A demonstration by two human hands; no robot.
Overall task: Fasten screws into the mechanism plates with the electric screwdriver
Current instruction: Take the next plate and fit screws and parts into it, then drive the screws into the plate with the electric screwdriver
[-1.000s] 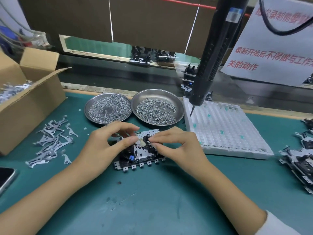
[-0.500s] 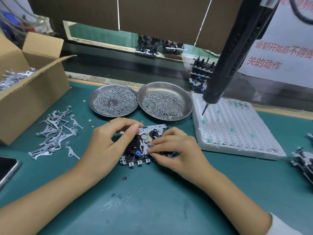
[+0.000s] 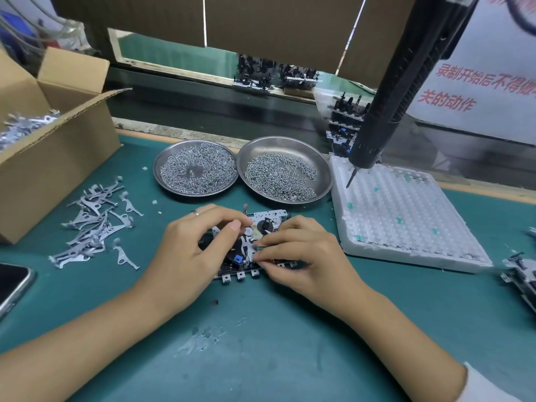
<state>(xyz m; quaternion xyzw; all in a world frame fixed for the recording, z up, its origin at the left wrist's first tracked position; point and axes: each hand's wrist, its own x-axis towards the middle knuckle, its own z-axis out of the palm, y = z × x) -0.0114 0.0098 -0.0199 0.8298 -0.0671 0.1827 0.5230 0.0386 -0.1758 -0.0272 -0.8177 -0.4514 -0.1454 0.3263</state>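
A metal mechanism plate with black parts and a small blue piece lies flat on the green mat, partly covered by both hands. My left hand curls over its left side, fingers and thumb on the plate's top. My right hand pinches a small part at the plate's front right edge. The black electric screwdriver hangs untouched above the right, its bit over the white foam tray. Two round steel dishes of screws sit just behind the plate.
An open cardboard box of metal levers stands at the left, with several loose levers on the mat beside it. A phone lies at the left edge. More mechanisms sit at the right edge. A conveyor runs behind the bench.
My right hand has slid from the plate's top middle down to its front right edge. The left hand stays on the plate. The view has shifted slightly.
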